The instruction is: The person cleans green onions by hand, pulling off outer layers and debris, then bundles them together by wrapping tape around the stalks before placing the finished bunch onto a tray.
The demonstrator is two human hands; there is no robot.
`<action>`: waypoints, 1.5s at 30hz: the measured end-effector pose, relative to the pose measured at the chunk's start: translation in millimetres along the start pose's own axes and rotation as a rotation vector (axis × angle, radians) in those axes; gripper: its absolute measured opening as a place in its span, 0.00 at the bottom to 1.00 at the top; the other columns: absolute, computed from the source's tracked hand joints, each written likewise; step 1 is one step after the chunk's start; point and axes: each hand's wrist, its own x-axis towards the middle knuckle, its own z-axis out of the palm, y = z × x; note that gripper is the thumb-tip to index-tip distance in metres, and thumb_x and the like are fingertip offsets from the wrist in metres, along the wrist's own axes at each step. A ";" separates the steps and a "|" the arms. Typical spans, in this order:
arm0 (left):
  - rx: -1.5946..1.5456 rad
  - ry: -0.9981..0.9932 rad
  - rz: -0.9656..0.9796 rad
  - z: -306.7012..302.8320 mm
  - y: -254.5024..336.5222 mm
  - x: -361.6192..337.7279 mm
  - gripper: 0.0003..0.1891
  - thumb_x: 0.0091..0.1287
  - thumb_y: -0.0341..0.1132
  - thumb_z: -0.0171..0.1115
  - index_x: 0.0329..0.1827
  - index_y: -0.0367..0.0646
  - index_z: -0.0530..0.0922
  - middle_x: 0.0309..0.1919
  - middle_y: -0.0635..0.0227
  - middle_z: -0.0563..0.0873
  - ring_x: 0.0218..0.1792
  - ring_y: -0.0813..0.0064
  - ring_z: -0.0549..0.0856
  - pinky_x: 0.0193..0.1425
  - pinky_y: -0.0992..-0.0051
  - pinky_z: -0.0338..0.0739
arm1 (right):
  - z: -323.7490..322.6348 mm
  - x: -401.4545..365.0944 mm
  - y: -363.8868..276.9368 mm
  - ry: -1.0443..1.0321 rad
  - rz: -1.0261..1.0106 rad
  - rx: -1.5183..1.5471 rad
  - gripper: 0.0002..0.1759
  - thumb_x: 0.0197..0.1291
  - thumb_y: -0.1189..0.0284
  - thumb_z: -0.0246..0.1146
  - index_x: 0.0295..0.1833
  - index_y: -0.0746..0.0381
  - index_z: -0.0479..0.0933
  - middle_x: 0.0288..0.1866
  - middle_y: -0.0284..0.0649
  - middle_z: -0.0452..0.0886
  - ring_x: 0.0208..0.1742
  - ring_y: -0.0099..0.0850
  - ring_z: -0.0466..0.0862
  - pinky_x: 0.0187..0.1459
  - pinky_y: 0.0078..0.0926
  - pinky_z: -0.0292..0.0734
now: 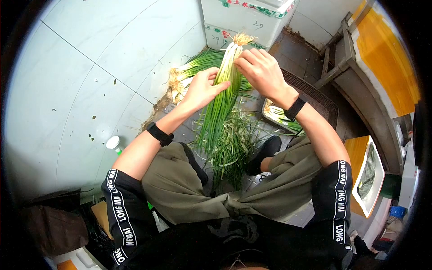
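A bunch of scallions (227, 85) is held up in front of me, its pale roots on top and its green leaves hanging down. My left hand (208, 87) is closed around the middle of the bunch. Higher up, the fingers of my right hand (261, 71) are pinched together against the white stalks; whatever lies between the fingertips is hidden. Below the bunch, a heap of loose green leaves (236, 146) covers the floor between my feet. More scallions (191, 72) lie in a pile behind my left hand, by the wall.
A dark woven tray (330, 105) stands at the right, with a smaller tray of scallions (280, 113) beside it. White foam boxes (240, 22) are stacked at the back. A tiled wall (103, 81) bounds the left; a metal-framed table (355, 63) stands right, near a lined foam box (366, 177).
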 end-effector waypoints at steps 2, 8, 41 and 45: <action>0.019 0.000 -0.018 -1.0 2.7 -0.9 0.19 0.70 0.32 0.66 0.60 0.33 0.76 0.51 0.62 0.87 0.50 0.76 0.87 0.54 0.76 0.82 | -1.1 2.2 -0.1 0.041 0.066 0.043 0.07 0.54 0.74 0.70 0.39 0.59 0.79 0.34 0.35 0.78 0.34 0.36 0.80 0.38 0.32 0.76; 0.025 -0.020 -0.020 -1.8 -5.7 3.2 0.19 0.72 0.34 0.64 0.62 0.33 0.76 0.51 0.62 0.87 0.50 0.76 0.86 0.55 0.75 0.81 | -1.8 2.8 -1.5 0.070 0.219 0.165 0.06 0.56 0.75 0.68 0.37 0.60 0.77 0.32 0.38 0.77 0.35 0.38 0.81 0.37 0.35 0.77; 0.002 -0.138 -0.160 -1.4 -0.6 2.2 0.17 0.75 0.37 0.60 0.61 0.35 0.78 0.47 0.69 0.87 0.44 0.84 0.84 0.51 0.78 0.78 | 8.9 -2.6 1.9 0.027 0.398 0.283 0.11 0.60 0.70 0.69 0.46 0.59 0.79 0.39 0.40 0.82 0.37 0.41 0.84 0.39 0.37 0.80; -0.006 -0.183 -0.128 -0.8 -11.9 4.8 0.17 0.76 0.36 0.60 0.62 0.35 0.77 0.48 0.69 0.87 0.44 0.84 0.84 0.52 0.78 0.78 | 17.9 -3.3 4.2 0.069 0.351 0.230 0.08 0.57 0.73 0.71 0.41 0.61 0.80 0.37 0.38 0.83 0.35 0.41 0.84 0.37 0.35 0.80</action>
